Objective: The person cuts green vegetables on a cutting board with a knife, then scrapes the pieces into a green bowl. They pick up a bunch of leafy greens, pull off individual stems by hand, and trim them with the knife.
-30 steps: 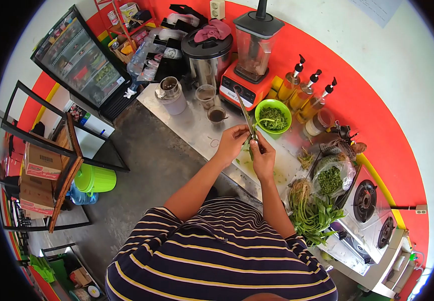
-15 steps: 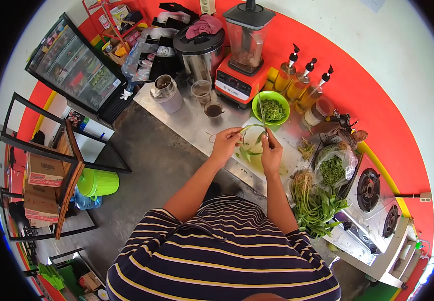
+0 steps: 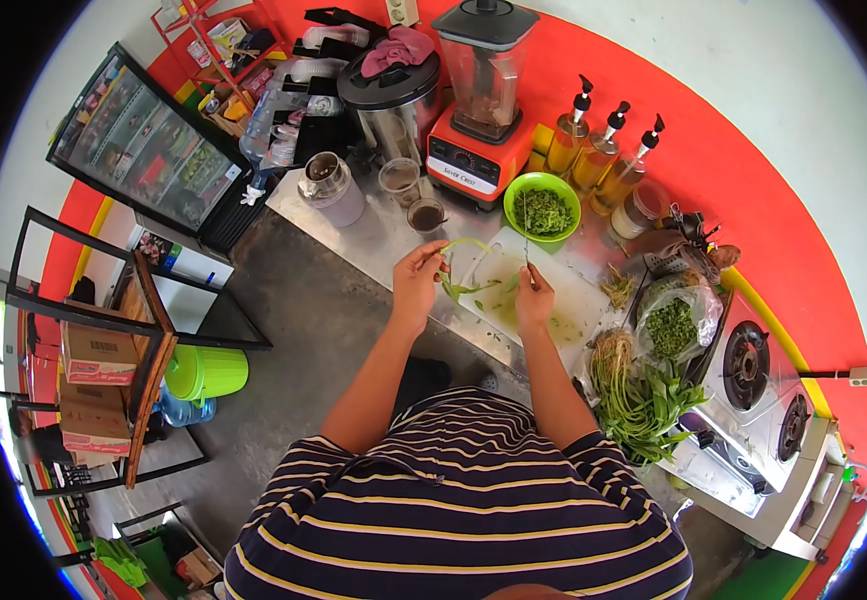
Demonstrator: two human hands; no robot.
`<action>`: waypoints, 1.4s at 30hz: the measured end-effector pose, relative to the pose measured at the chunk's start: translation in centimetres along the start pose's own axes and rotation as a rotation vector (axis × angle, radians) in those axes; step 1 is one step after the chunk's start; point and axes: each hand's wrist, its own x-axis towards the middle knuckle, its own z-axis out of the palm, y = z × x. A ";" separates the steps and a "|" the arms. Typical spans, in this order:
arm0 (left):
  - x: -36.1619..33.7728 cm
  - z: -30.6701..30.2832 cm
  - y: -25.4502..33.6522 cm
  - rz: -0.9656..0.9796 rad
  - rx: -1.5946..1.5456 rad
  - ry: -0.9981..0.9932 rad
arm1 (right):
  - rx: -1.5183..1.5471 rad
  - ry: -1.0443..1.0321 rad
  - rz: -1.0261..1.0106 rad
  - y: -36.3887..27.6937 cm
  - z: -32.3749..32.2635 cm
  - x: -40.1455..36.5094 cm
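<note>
In my left hand [image 3: 418,285] a long green leafy stem [image 3: 463,243] is pinched, its leaves hanging toward the white cutting board [image 3: 581,292]. My right hand [image 3: 534,298] is closed around the handle of a knife [image 3: 526,240], whose thin blade points away from me. The two hands are apart, above the near side of the board. Small green bits and wet liquid lie on the board. Behind the blade stands a lime-green bowl [image 3: 545,237] with chopped greens [image 3: 543,210] in it.
On the right lie a bunch of leafy stems [image 3: 643,410], a plastic bag of chopped greens [image 3: 671,330] and a gas stove [image 3: 753,390]. A red blender [image 3: 473,150], pump bottles [image 3: 593,160], a cup of dark liquid [image 3: 425,216] and a steel flask [image 3: 333,195] line the counter.
My left hand has moved left and toward me with the stem, away from the knife. My right hand has shifted slightly, and the stem no longer meets the blade.
</note>
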 end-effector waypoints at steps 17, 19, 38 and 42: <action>2.6 2.5 -0.1 -0.020 -0.204 -0.117 | 0.199 -0.227 -0.045 -4.8 -4.5 -1.9; 2.7 3.2 -0.2 -0.015 -0.179 -0.140 | 0.259 -0.257 -0.074 -6.1 -5.0 -2.4; 1.3 6.7 -0.2 -0.123 -0.187 -0.247 | 0.279 -0.488 -0.192 -9.8 -2.9 -4.3; 1.2 6.1 -0.1 -0.121 -0.186 -0.184 | 0.143 -0.384 -0.281 -9.5 -1.9 -4.7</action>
